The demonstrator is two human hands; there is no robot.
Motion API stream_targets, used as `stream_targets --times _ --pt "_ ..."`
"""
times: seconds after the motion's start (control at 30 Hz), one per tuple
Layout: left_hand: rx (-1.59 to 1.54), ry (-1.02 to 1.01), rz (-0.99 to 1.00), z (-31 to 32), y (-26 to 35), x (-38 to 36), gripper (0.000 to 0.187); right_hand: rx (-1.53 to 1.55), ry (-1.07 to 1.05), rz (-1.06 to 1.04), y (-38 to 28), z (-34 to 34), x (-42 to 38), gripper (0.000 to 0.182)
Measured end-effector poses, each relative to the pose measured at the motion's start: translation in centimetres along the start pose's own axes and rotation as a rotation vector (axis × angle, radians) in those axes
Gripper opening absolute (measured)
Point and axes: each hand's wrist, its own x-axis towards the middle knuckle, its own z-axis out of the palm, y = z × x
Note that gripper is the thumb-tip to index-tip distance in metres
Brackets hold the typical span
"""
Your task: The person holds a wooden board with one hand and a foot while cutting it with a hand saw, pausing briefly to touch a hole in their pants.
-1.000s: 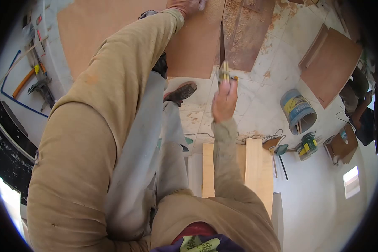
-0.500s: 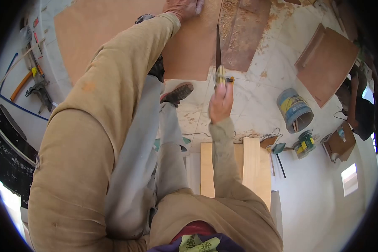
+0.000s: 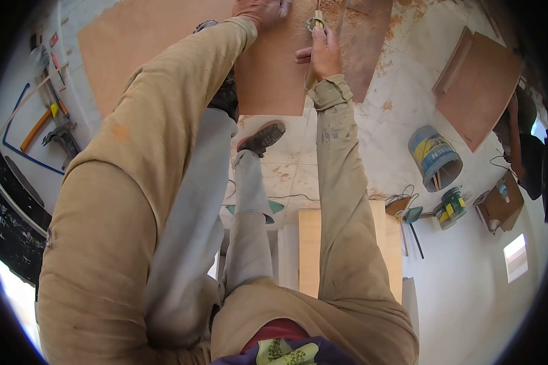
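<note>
At the top of the head view, my right hand [image 3: 326,56] is closed round the handle of a handsaw [image 3: 318,19]. Its narrow blade runs up out of the frame along the edge between two brown boards. My left hand [image 3: 259,11] lies on the large wooden panel [image 3: 268,79], partly cut off by the top edge, its visible fingers stretched out. Beneath the saw, to the right, is a darker board [image 3: 362,55] strewn with wood shavings. My dark shoe [image 3: 262,137] stands on the tiles just below the panel.
A blue bucket [image 3: 435,158] lies tipped to the right, beside a small green can [image 3: 453,202]. A loose brown board [image 3: 478,88] lies beyond. On the left are an orange-handled tool [image 3: 36,129] and a blue-framed tool [image 3: 19,149]. Pale planks [image 3: 310,252] lie below my right arm.
My right hand has pushed the saw forward, up the frame, and most of the blade has left view. My left hand stays on the panel.
</note>
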Motion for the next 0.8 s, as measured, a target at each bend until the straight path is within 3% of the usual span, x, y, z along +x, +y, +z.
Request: stream_targets --times 0.13,0.2,0.3,0.37,0.4,0.5,0.6,0.7,0.8 --pt "0.0 0.064 0.016 0.9 -0.2 0.0 0.069 -0.367 0.039 -0.221 3.0 -2.8 -6.8 0.037" --pt "-0.005 0.065 0.02 1.1 0.0 0.6 0.069 -0.232 0.076 -0.049 4.6 -5.1 -16.8 0.038" --pt "0.028 0.037 0.013 0.2 0.0 0.7 0.07 -0.158 0.049 0.085 3.3 -7.7 -24.2 0.041" --pt "0.03 0.021 0.017 -0.7 0.6 0.3 0.07 -0.215 0.08 -0.056 3.5 -6.9 -22.5 0.041" --pt "0.02 0.013 0.018 -0.8 0.8 0.2 0.07 -0.293 0.104 -0.259 4.6 -5.4 -16.5 0.04" --pt "0.002 0.018 0.007 -0.4 0.7 0.0 0.071 -0.305 0.192 -0.391 3.3 -0.1 -1.2 0.04" --pt "0.003 0.04 0.024 0.1 0.1 -0.1 0.071 -0.354 0.161 -0.24 3.0 -0.3 -0.4 0.041" --pt "0.022 0.08 0.041 0.6 -0.1 0.5 0.071 -0.235 0.041 -0.088 5.2 -4.8 -12.6 0.036" --pt "-0.006 0.069 0.016 1.1 -0.4 0.7 0.071 -0.108 0.041 0.092 3.9 -7.0 -22.7 0.047"
